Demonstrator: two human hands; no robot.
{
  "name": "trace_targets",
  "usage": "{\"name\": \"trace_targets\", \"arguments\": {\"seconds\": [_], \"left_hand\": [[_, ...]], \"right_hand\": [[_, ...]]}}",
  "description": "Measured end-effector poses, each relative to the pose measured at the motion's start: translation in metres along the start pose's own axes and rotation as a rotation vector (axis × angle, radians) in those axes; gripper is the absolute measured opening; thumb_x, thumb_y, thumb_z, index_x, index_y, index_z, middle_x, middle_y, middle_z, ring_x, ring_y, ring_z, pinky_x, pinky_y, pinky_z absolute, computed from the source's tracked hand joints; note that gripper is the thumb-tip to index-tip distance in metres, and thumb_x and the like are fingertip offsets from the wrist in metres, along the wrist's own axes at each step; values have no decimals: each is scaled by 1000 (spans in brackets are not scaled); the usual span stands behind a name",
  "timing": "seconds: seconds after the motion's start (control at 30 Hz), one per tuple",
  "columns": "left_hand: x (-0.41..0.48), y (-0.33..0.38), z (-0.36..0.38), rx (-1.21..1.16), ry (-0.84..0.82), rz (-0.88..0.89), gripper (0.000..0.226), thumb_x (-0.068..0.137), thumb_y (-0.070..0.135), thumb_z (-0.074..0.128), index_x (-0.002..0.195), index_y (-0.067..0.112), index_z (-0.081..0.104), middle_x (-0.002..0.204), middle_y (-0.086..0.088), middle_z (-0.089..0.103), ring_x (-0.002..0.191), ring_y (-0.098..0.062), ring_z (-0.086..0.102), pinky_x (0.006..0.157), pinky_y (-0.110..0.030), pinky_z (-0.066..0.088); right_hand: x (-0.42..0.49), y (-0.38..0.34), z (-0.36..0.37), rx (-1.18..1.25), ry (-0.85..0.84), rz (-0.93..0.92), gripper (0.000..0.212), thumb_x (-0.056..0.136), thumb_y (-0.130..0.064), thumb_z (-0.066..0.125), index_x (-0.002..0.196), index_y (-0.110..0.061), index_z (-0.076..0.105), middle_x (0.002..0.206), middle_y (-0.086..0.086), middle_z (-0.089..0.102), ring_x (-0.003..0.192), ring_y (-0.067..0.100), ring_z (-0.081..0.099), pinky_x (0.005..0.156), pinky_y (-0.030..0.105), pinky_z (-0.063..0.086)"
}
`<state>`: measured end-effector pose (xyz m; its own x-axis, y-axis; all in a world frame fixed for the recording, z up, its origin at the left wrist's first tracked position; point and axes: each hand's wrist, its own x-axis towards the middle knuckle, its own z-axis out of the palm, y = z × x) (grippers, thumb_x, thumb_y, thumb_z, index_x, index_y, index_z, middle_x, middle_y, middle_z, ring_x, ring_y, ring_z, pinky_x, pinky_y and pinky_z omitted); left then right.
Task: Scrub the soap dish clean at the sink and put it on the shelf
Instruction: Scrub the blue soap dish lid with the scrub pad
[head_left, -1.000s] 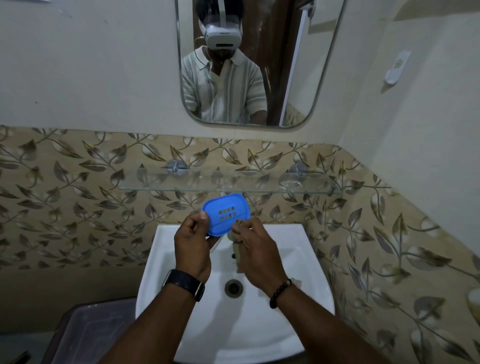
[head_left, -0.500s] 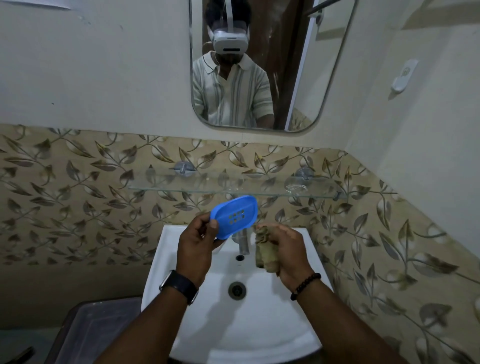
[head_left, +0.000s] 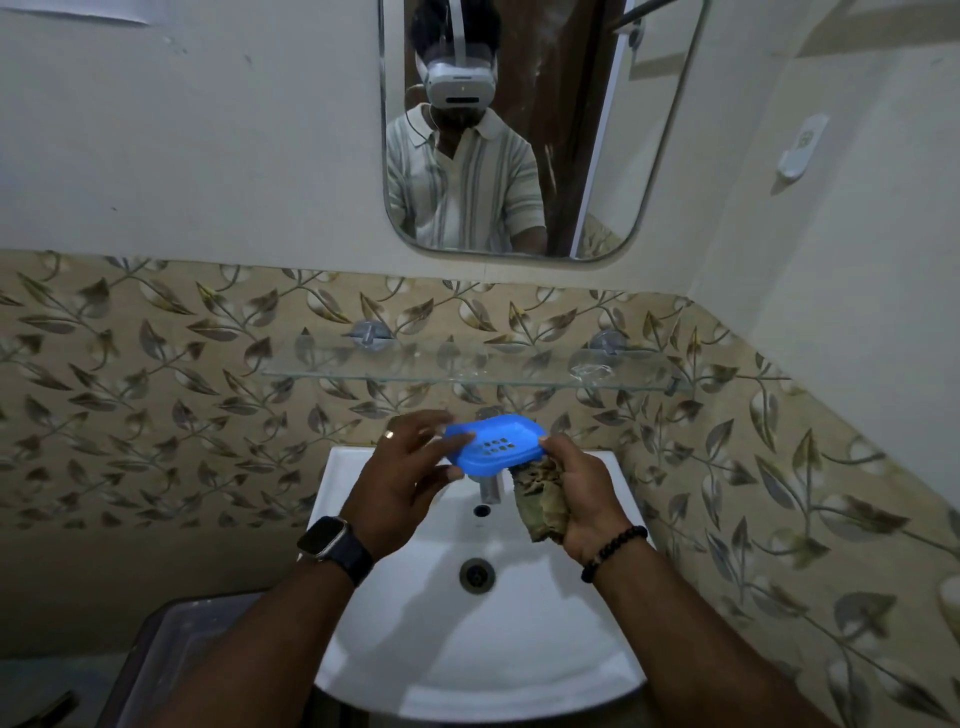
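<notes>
The blue soap dish (head_left: 496, 443), oval with several drain holes, is held nearly flat over the back of the white sink (head_left: 363, 597). My left hand (head_left: 402, 475) grips its left edge with thumb and fingertips. My right hand (head_left: 584, 496) is closed on a crumpled brownish scrub cloth (head_left: 540, 501), and its thumb touches the dish's right edge. The glass shelf (head_left: 467, 371) runs along the tiled wall just above the dish. The tap (head_left: 491, 486) is mostly hidden under the dish.
A mirror (head_left: 519, 130) hangs above the shelf. A small clear item (head_left: 589, 370) lies on the shelf's right part. The sink drain (head_left: 476, 574) sits mid-basin. A dark plastic bin (head_left: 192, 660) stands left of the sink. A wall (head_left: 831, 260) closes in on the right.
The dish has tilted from upright to nearly flat. My right hand with the cloth came back up to the dish's right edge. My left hand's grip shifted along the left edge.
</notes>
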<state>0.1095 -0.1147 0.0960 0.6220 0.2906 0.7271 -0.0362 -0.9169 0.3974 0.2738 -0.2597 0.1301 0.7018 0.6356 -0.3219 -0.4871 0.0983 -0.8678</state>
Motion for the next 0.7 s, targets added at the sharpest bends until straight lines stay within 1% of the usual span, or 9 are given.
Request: {"name": "trace_targets", "arguments": {"seconds": [0.07, 0.13, 0.2, 0.27, 0.33, 0.4, 0.47, 0.63, 0.7], "left_hand": [[-3, 5, 8, -184, 105, -269, 43, 94, 24, 67, 136, 24, 59, 135, 3, 52, 121, -13, 56, 97, -26, 50], [-1, 13, 14, -505, 172, -623, 45, 92, 18, 70, 135, 22, 58, 121, -2, 63, 98, -18, 69, 82, -34, 60], [1, 20, 17, -850, 213, -849, 38, 93, 16, 69, 130, 12, 62, 103, -13, 72, 79, -25, 73, 73, -38, 62], [0, 25, 17, -1023, 211, -910, 41, 89, 27, 70, 125, 8, 65, 98, -18, 75, 78, -29, 73, 71, -37, 62], [1, 31, 16, -1073, 197, -934, 41, 85, 31, 73, 121, 14, 65, 99, -20, 76, 81, -33, 74, 71, -39, 62], [3, 31, 18, -1069, 228, -964, 28, 89, 20, 72, 116, 21, 64, 96, -22, 76, 82, -34, 74, 71, -40, 63], [5, 28, 18, -1048, 251, -983, 25, 93, 12, 68, 115, 22, 63, 94, -23, 75, 81, -34, 75, 71, -39, 63], [-1, 23, 17, -1057, 266, -968, 31, 96, 10, 64, 126, 19, 62, 89, -19, 75, 79, -30, 73, 71, -35, 63], [-4, 20, 17, -1056, 281, -962, 34, 96, 11, 64, 129, 19, 61, 85, -15, 76, 78, -28, 74, 71, -34, 63]], "right_hand": [[-2, 2, 2, 0, 19, -21, 26, 91, -15, 63, 104, 7, 69, 81, 19, 65, 60, 24, 62, 56, 31, 49], [-3, 4, 3, -8, 34, -45, 21, 92, -15, 62, 98, 5, 70, 74, 16, 64, 57, 23, 62, 51, 29, 49], [-6, 8, 5, -36, 45, -72, 18, 93, -14, 61, 87, 0, 70, 64, 12, 64, 50, 21, 61, 44, 27, 48], [-8, 13, 6, -68, 51, -97, 20, 94, -13, 60, 79, -3, 69, 56, 8, 65, 44, 18, 61, 40, 26, 48], [-9, 18, 6, -117, 47, -109, 22, 95, -14, 59, 77, -5, 68, 56, 6, 66, 44, 16, 62, 41, 24, 49], [-8, 24, 5, -173, 48, -124, 24, 95, -14, 59, 74, -7, 67, 57, 5, 66, 45, 14, 61, 42, 23, 49], [-7, 27, 4, -198, 50, -132, 25, 96, -15, 60, 73, -8, 67, 58, 4, 67, 46, 13, 62, 42, 23, 49], [-2, 31, 9, -278, 95, -229, 6, 91, -19, 69, 95, -16, 71, 73, 0, 75, 60, 9, 70, 53, 26, 56], [1, 34, 12, -323, 122, -289, 15, 88, -22, 72, 103, -25, 70, 79, 0, 76, 69, 12, 73, 63, 33, 60]]}}
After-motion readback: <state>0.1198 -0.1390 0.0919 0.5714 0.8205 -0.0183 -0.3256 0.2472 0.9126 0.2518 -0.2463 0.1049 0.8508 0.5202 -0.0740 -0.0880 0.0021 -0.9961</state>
